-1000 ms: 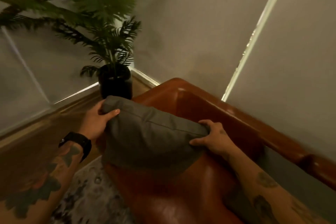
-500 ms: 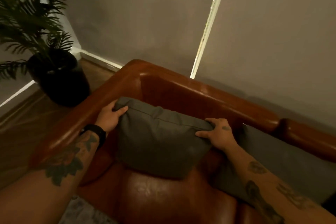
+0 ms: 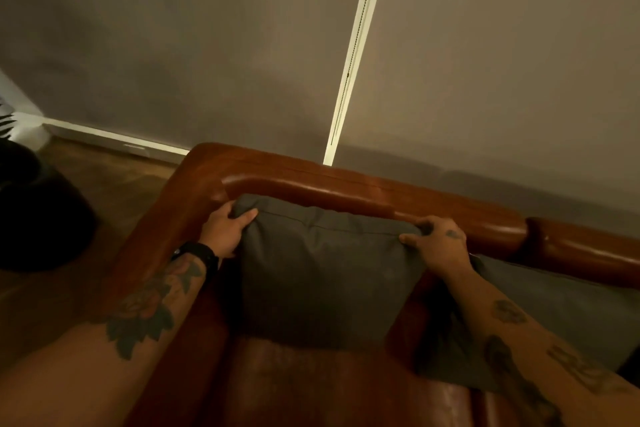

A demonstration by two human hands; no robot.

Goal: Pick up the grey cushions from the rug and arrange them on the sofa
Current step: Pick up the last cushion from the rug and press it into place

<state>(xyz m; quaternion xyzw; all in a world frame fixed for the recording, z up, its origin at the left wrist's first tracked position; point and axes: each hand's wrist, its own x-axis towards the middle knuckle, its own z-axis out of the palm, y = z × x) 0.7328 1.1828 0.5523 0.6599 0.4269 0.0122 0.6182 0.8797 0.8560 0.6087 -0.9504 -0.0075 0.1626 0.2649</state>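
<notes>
My left hand (image 3: pixel 225 232) and right hand (image 3: pixel 438 244) each grip a top corner of the cushion (image 3: pixel 322 274), upright against the sofa (image 3: pixel 346 187) back.

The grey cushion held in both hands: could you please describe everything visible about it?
The grey cushion is square, of matte woven-looking fabric, with a seam line just below its top edge. It stands upright in the corner of the brown leather sofa, leaning on the backrest. The left hand and right hand grip its top corners.

No legible text — seemingly none.
</notes>
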